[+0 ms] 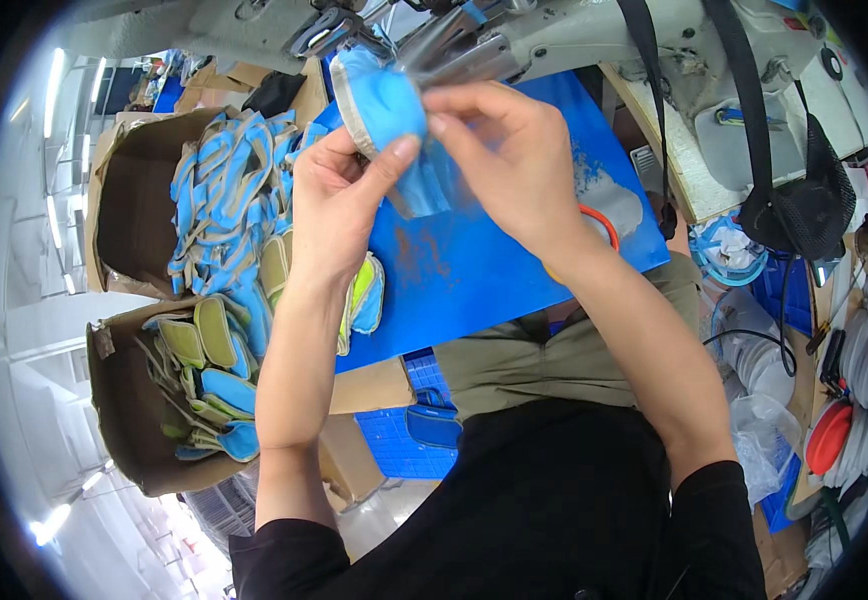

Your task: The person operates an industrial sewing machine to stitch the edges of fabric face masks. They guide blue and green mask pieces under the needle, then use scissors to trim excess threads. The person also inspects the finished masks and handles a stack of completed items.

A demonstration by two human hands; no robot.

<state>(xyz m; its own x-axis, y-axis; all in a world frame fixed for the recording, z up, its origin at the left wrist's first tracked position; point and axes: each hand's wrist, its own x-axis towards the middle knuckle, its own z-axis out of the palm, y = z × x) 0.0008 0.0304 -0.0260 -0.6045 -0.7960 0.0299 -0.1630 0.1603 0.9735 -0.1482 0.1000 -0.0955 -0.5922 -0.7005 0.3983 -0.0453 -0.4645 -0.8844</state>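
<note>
My left hand grips a light blue fabric piece edged with pale grey binding, its thumb pressed on the lower edge. My right hand pinches the same piece from the right, slightly blurred. The piece is raised just below the grey sewing machine and its metal fittings, over a worn blue table surface. Beside my left wrist lie green and blue fabric pieces. An orange loop, perhaps a handle, is partly hidden behind my right wrist.
At left, cardboard boxes hold tangled blue strips and small green and blue pieces. At right are a wooden side surface, hanging black straps, a black mesh bag, cables and stacked round items.
</note>
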